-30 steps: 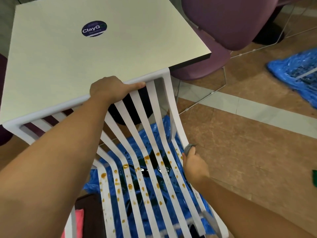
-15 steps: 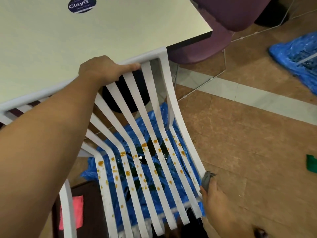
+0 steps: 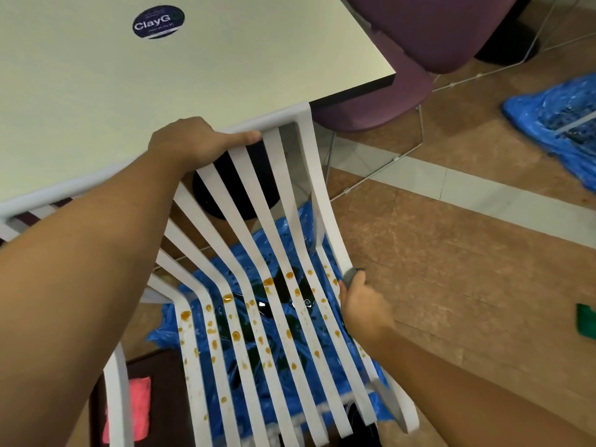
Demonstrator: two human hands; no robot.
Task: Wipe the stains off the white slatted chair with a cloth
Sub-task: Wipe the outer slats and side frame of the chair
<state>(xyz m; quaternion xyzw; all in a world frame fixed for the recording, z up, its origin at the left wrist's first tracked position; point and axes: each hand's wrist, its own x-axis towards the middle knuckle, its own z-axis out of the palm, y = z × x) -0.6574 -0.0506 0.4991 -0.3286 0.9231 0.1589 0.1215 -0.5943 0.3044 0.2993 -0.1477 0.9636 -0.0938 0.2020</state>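
Two hands are on the white slatted chair [image 3: 317, 175], which stands tilted with its top rail against the edge of the pale bench [image 3: 129, 75]. The left hand [image 3: 193, 143] grips that top rail, fingers curled over it. The right hand [image 3: 364, 306] is closed round a grey cloth [image 3: 351, 275], which it presses to the chair's outer right slat where back meets seat. Orange-brown stains [image 3: 268, 281] dot the seat slats. A blue plastic sheet [image 3: 161, 324] lies on the floor beneath.
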